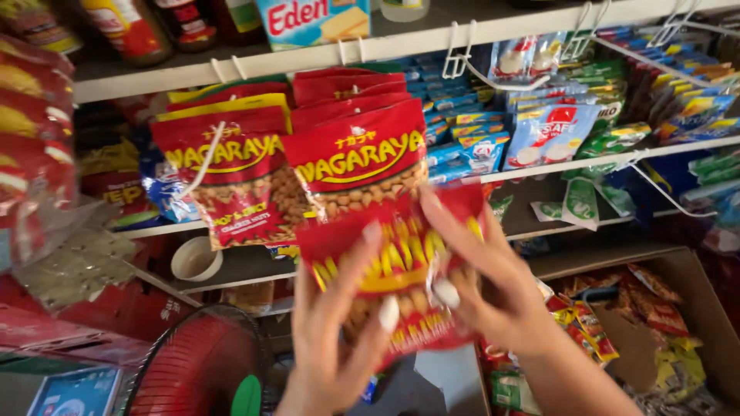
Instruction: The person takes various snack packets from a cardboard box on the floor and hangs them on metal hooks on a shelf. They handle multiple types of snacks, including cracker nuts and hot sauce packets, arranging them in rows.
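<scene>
Both hands, left hand (pixel 327 339) and right hand (pixel 489 285), grip closed on a glossy red-and-yellow nut packet (pixel 397 270), its long axis upright, top toward the shelf (pixel 254 58).

Red snack packet (pixel 401 270) blurred; fingers (pixel 370 254) hide pt; red fan (pixel 193 370) prob cut off.

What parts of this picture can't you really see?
- Head view: the middle of the red nut packet is covered by the left hand and right hand, and it is motion-blurred.
- The red fan is cut off by the bottom edge.
- The jars on the top shelf are cut off by the top edge.
- The hanging red packets hide the packets behind them.
- The sachets at far right are too small and blurred to identify.
</scene>
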